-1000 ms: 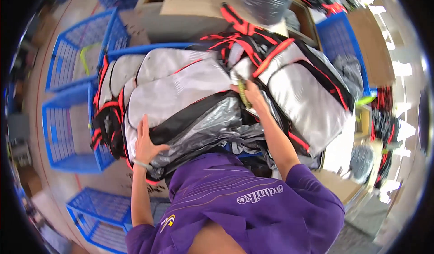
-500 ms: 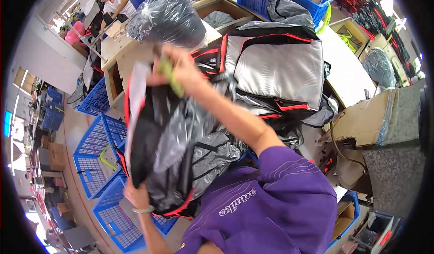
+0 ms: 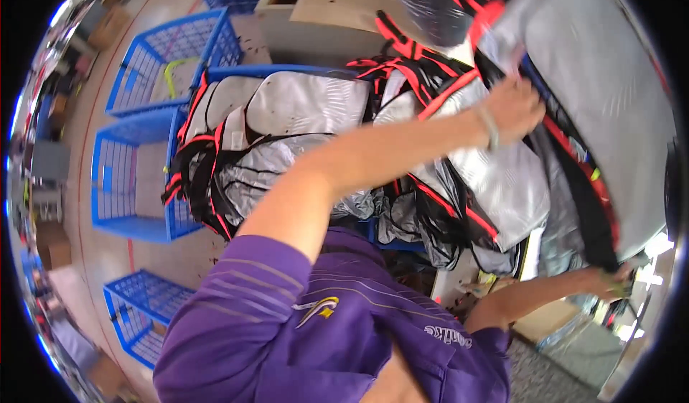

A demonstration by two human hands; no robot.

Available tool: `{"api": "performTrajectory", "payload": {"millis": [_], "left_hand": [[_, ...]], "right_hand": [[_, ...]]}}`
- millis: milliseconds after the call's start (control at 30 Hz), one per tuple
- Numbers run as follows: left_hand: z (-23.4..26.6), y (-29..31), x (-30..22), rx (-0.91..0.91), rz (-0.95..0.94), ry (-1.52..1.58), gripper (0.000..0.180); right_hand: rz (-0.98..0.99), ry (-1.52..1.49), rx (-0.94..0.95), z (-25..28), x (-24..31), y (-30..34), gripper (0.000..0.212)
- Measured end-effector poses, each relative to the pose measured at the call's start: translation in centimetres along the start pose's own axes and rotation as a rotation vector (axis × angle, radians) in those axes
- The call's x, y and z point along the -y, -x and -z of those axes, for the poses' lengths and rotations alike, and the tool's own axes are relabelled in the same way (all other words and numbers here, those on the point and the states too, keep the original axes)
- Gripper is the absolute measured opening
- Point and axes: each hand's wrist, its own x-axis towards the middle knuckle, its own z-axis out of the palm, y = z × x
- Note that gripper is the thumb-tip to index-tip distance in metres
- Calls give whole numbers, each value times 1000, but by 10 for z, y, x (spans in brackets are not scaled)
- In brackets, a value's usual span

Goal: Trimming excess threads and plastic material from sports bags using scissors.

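Observation:
My left hand (image 3: pixel 513 109) reaches across to the upper right and grips the top edge of a large grey bag with red and black trim (image 3: pixel 603 94). The bag hangs upright on the right side of the view. My right hand (image 3: pixel 611 277) holds its lower corner, low on the right. Below my left forearm lies a pile of similar grey bags (image 3: pixel 287 123) with red and black straps, some in clear plastic.
Several blue plastic crates stand on the left: one (image 3: pixel 169 58) far left, one (image 3: pixel 122 180) in the middle, one (image 3: pixel 136 313) nearer me. A cardboard-coloured table (image 3: pixel 337 5) is at the top. A box (image 3: pixel 545 324) sits low on the right.
The dark plastic-wrapped bag I held up before is gone from my hands. Both hands have swung to the right and now hold a grey bag upright there.

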Motion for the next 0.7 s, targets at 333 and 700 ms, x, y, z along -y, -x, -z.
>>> {"api": "performTrajectory", "payload": {"millis": [333, 700], "left_hand": [[54, 381, 36, 922, 915, 135, 71], [13, 537, 91, 993, 1188, 97, 88]], "right_hand": [[-813, -636, 655, 16, 204, 40, 34], [-261, -1160, 1725, 46, 665, 271, 55]]}}
